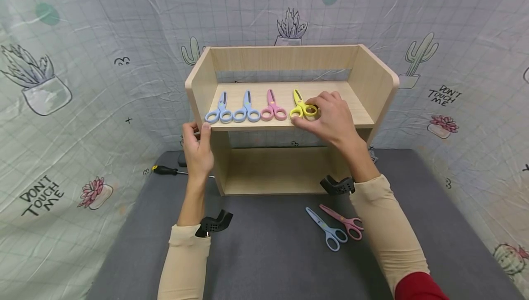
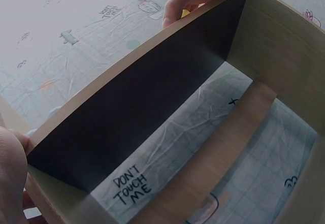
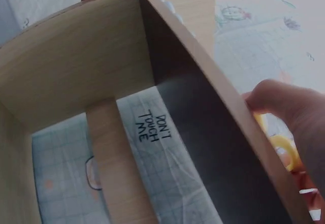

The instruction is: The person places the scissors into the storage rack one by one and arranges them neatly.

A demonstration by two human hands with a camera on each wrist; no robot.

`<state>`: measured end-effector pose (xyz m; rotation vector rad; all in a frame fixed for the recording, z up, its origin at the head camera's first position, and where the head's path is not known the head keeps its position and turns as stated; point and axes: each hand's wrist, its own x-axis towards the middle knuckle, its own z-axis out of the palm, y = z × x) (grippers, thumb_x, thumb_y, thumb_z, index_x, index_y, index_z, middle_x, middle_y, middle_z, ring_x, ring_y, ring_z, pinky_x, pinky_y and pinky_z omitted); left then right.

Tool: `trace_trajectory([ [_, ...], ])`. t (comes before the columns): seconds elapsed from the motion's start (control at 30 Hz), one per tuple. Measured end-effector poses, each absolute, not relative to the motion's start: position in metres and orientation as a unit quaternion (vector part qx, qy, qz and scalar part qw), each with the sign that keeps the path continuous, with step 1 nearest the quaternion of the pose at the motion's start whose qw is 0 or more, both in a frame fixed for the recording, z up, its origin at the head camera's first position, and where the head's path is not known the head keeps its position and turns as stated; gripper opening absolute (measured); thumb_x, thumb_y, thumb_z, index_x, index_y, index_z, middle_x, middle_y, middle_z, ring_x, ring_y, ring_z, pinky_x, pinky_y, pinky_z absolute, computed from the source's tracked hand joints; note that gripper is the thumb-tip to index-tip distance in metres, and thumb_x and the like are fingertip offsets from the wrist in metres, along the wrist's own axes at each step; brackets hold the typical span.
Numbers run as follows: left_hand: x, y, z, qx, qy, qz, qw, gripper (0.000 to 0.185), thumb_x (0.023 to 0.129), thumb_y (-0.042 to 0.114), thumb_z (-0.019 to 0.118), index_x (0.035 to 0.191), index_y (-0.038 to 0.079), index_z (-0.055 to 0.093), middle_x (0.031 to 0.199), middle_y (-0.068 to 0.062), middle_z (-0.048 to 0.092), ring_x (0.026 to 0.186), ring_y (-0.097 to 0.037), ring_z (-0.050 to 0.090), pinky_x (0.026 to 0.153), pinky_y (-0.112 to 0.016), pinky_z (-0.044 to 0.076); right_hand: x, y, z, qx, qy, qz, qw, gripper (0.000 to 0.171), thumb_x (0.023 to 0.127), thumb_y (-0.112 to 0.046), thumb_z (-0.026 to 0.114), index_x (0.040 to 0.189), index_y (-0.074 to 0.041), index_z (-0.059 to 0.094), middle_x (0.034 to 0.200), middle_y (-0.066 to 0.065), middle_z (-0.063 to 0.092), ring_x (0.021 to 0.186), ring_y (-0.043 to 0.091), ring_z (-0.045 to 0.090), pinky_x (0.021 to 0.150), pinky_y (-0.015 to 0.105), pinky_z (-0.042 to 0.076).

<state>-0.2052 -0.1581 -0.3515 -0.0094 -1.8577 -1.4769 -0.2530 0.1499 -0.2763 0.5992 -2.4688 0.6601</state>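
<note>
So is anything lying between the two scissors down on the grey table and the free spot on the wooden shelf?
Nothing visible: the blue scissors and pink scissors lie in the open, and the wooden shelf is bare right of the yellow scissors, which the right hand holds.

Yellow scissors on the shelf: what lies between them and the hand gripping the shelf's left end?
Head view: three more scissors, pink and two blue, lie between the yellow scissors and the left hand.

Upper shelf (image 1: 355, 114): four scissors fill left and middle; bare board right of yellow scissors (image 1: 301, 107). Side walls close both ends. Lower compartment (image 1: 277, 171) open at front. Desk (image 1: 268, 254): blue scissors (image 1: 328, 230), pink scissors (image 1: 346, 222) near right sleeve; screwdriver (image 1: 165, 170) far left.
</note>
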Motion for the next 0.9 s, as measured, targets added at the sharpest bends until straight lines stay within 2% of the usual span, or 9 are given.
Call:
trace_trajectory([
  [0.33, -0.179, -0.143, -0.327, -0.003, -0.727, -0.582, 0.364, 0.034, 0.103, 0.014, 0.048, 0.122, -0.015, 0.046, 0.118, -0.031, 0.047, 0.088, -0.014, 0.044, 0.08, -0.031, 0.035, -0.256, 0.151, -0.273, 0.212, -0.928, 0.235, 0.194, 0.065, 0.077, -0.057, 0.076, 0.115, -0.004, 0.073, 0.108, 0.013, 0.064, 0.1, 0.031, 0.048, 0.089, 0.048, 0.038],
  [0.7, -0.18, -0.145, -0.329, -0.007, -0.723, -0.585, 0.368, 0.035, 0.103, 0.014, 0.048, 0.121, -0.015, 0.047, 0.118, -0.031, 0.047, 0.088, -0.015, 0.044, 0.08, -0.03, 0.035, -0.258, 0.149, -0.271, 0.208, -0.934, 0.231, 0.176, 0.069, 0.079, -0.059, 0.074, 0.12, -0.003, 0.071, 0.106, 0.013, 0.061, 0.1, 0.03, 0.047, 0.09, 0.047, 0.037],
  [0.9, -0.181, -0.144, -0.327, -0.012, -0.723, -0.584, 0.368, 0.034, 0.103, 0.014, 0.048, 0.12, -0.015, 0.046, 0.118, -0.032, 0.047, 0.088, -0.014, 0.044, 0.08, -0.03, 0.035, -0.255, 0.151, -0.272, 0.206, -0.931, 0.233, 0.189, 0.072, 0.078, -0.059, 0.075, 0.121, -0.003, 0.069, 0.106, 0.014, 0.06, 0.102, 0.031, 0.048, 0.093, 0.049, 0.038],
])
